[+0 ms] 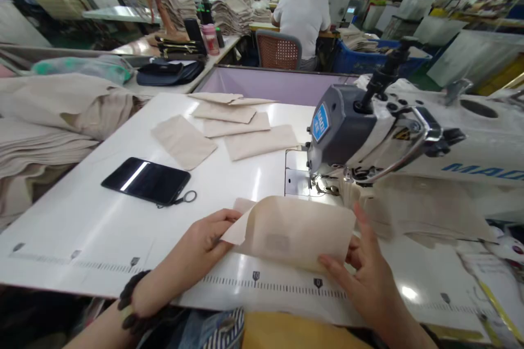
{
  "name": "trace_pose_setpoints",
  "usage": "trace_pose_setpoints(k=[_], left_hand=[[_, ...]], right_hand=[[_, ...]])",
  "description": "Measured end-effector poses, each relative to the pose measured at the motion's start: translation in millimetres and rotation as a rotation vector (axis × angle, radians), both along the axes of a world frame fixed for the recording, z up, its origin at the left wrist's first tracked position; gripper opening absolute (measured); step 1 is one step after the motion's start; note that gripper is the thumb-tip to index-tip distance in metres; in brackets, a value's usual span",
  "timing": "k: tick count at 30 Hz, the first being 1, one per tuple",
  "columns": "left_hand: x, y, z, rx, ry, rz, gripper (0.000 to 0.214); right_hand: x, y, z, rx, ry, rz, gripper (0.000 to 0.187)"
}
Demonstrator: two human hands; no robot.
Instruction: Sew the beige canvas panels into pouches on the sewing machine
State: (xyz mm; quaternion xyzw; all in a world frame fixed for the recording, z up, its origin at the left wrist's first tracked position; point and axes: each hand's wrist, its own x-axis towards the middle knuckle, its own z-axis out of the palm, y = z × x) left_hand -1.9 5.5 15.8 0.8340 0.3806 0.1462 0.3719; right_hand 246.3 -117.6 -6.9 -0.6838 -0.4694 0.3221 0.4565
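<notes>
2 hands (204,242) hold beige fabric (298,226) beside the "MAQI" sewing machine (344,128).

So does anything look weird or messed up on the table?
Maybe the phone: it lies slanted beside loose cloth pieces and isn't for sewing. The held cloth shows a faint dark patch, cause unclear. I see nothing spilled.

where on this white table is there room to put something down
The widest bare patch of the white table lies left of the left hand, between the phone and the printed scale along the near edge. A smaller one lies between the phone, the loose fabric pieces and the held fabric. It is crowded around the sewing machine.
</notes>
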Motion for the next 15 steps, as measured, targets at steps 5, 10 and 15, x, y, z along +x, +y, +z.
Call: trace_pose_setpoints(k=[5, 10, 15], left_hand=[[-2.8, -5.3, -7.4, 0.118, -0.005, -0.027, 0.023], [-4.5, -12.8, -22.6, 0.285, 0.047, 0.16, 0.048], [0.3, -13.1, -20.2, 0.359, 0.004, 0.128, 0.039]], right_hand=[[4.8, -6.4, -4.5, 0.025, -0.17, 0.016, 0.056], [19.0, -1.6, -4.1, 0.113, -0.535, 0.303, 0.027], [15.1, 5.6, 0.8, 0.171, -0.644, 0.289, 0.024]])
